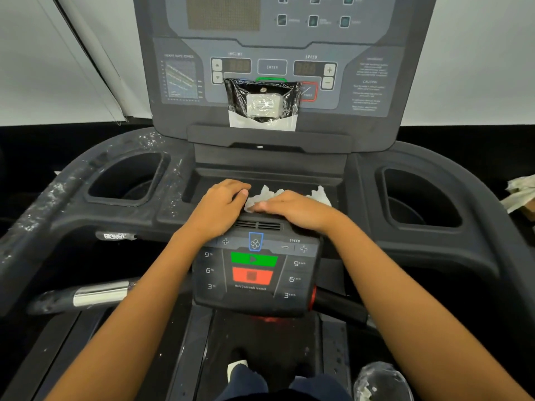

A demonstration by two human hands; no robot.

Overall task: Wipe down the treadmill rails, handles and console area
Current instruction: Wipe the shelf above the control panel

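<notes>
Head view: we see a white cloth lying crumpled in the shallow tray at the middle of the treadmill, between the upright console and the lower control pad. Its long axis runs left to right along the tray's near edge, one end reaching toward the tray's right edge and the other pointing at the left hand.

The right hand lies flat on the cloth, fingers straight, together and pointing left, pressing it down over the vent slots. The left hand rests on the tray's near edge with fingers loosely bent, tips at the cloth's left end; we cannot tell whether they pinch it.

A plastic-wrapped packet leans against the console's lower edge. Cup holders flank the tray. We note white specks on the left rail.
</notes>
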